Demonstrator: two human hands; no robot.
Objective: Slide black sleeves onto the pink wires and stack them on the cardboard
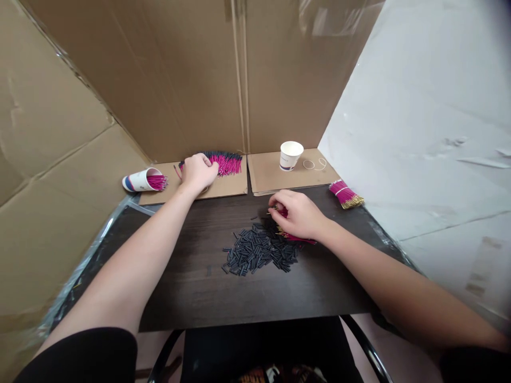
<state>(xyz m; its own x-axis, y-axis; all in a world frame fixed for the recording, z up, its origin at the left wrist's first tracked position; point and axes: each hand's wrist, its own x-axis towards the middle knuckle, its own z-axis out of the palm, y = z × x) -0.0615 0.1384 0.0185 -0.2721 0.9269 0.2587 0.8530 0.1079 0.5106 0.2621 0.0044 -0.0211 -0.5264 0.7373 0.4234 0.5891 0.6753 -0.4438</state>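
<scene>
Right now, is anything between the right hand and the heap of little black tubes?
Yes, partly: gold-tipped pink wires lie under and beside the right hand, at the upper right of the black tubes. Nothing visible covers the heap's left part.

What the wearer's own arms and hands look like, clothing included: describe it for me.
The left hand and right hand are both ungloved, and no watch or bracelet shows at either wrist. The left forearm and right forearm are uncovered too. The left sleeve is plain black; the right sleeve, also black, shows only partly at the picture's edge.
</scene>
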